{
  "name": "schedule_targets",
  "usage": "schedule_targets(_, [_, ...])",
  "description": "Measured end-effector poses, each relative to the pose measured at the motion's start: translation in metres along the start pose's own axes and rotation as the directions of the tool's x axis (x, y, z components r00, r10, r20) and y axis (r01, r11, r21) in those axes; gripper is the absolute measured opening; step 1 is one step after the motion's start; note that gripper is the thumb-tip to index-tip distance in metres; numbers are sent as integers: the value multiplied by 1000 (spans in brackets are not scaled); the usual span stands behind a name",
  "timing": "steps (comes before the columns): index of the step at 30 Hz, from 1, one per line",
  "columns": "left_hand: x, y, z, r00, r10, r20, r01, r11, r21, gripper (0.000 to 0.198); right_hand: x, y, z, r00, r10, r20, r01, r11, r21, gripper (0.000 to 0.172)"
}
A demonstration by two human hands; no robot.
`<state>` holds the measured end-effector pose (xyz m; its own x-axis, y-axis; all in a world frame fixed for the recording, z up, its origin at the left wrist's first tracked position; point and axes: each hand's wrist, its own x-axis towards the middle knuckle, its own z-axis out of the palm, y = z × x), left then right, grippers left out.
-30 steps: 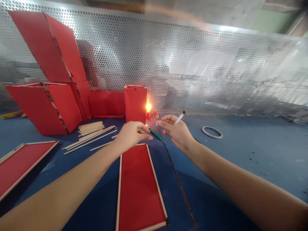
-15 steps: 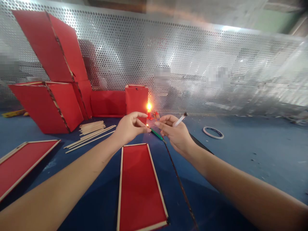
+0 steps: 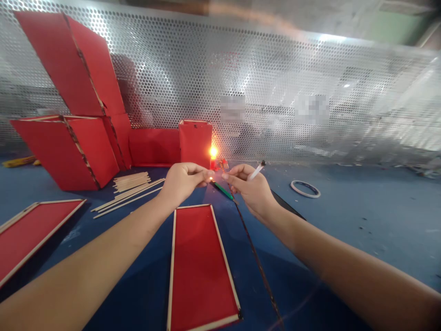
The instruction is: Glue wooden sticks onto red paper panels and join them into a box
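My right hand is closed around a translucent white glue stick, whose blackened end points up and away. Thumb and index finger of that hand pinch together at its left. Facing it, my left hand is closed in a pinch, a small gap away; what its fingertips hold, if anything, is too small to make out. Just behind both hands burns a red candle with a bright flame. A green utility knife lies on the table below the gap between my hands.
Near me lies a red panel edged with wooden sticks; a similar framed panel is at left. Loose sticks lie beside red boxes. A tape roll is at right. A perforated metal sheet stands behind.
My left thumb and index finger, apart before, have come together in a pinch. My right hand has barely moved and keeps the glue stick.
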<state>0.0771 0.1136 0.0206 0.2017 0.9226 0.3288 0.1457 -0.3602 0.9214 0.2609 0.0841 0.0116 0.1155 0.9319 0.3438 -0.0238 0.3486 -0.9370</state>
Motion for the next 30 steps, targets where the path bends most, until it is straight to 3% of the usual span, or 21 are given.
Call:
schedule_targets(5, [-1, 6, 6, 997, -74, 21, 77, 980, -181, 13, -5, 2, 4, 999, 2, 47, 0, 999, -46, 26])
schedule_targets(10, [-4, 10, 10, 994, -83, 70, 97, 969, -227, 24, -4, 5, 3, 999, 8, 45, -4, 997, -73, 26])
schedule_targets(16, [-2, 3, 5, 998, -31, 47, 33, 998, -46, 47, -3, 6, 2, 998, -4, 65, 13, 990, -140, 21])
schedule_targets(23, [-7, 4, 5, 975, 90, 204, -141, 958, 250, 30, -4, 8, 5, 991, -24, 130, 56, 967, -249, 14])
schedule_targets(26, [-9, 4, 9, 966, 130, 222, -195, 934, 301, 21, -5, 8, 6, 988, -13, 151, 56, 957, -284, 14])
schedule_targets(30, [-8, 3, 10, 968, 152, 202, -205, 938, 279, 31, -5, 9, 5, 988, 1, 154, 43, 958, -282, 15])
